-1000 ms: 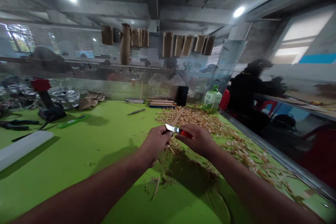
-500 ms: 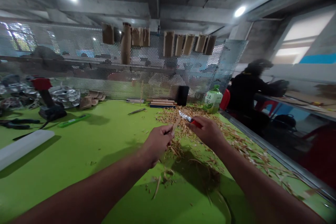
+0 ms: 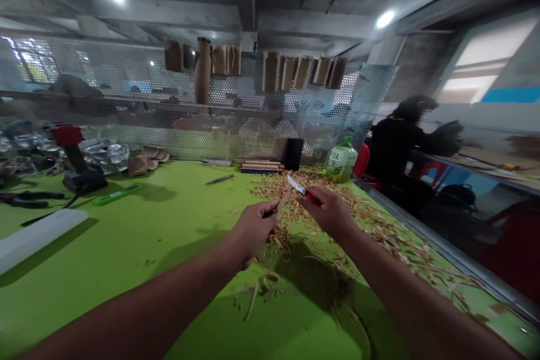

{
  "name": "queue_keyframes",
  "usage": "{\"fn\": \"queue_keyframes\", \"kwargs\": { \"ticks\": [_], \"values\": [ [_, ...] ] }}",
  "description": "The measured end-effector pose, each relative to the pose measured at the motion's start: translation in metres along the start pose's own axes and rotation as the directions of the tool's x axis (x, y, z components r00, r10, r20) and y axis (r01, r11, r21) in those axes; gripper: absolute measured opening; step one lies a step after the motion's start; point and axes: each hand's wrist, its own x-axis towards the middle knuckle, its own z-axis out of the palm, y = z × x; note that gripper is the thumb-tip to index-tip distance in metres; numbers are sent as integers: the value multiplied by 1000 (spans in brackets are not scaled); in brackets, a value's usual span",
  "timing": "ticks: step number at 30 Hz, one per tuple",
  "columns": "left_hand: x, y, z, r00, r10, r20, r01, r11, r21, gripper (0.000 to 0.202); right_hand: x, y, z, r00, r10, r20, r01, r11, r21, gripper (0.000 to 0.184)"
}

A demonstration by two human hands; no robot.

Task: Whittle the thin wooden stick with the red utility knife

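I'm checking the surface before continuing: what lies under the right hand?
Wood shavings show around the right hand, on the green table; the hand holds a knife. Whatever lies directly beneath the hand is covered and cannot be seen.

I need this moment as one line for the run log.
left hand: holds wooden strip | right hand: holds red-handled knife | around: shavings, bottle

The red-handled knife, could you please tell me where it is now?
In the head view, the knife is just right of centre, in the right hand, beside the wooden strip in the left hand.
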Motion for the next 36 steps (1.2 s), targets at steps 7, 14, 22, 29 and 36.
{"fn": "queue_keyframes", "kwargs": {
  "ticks": [7, 14, 22, 29, 36],
  "values": [
    [0, 4, 0, 998, 17, -52, -14, 999, 45, 15, -11, -20, 5, 961, -53, 272, 53, 999, 7, 33],
    [-2, 10, -1, 998, 6, -56, -3, 998, 56, 10, -10, -24, 5, 975, -62, 213, 74, 996, -50, 29],
    [-4, 9, 1, 1000, -20, -1, 20, 1000, 4, 31, -5, -7, 2, 997, -15, 79, 21, 997, -74, 31],
    [-2, 7, -1, 1000, -6, -14, 6, 999, 37, 26, 0, -2, -1, 999, 12, 52, -9, 998, -69, 36],
    [-4, 13, -1, 999, -44, -6, 45, 998, 54, 20, 3, 4, -3, 998, 40, 42, -37, 997, -71, 33]
  ]
}}
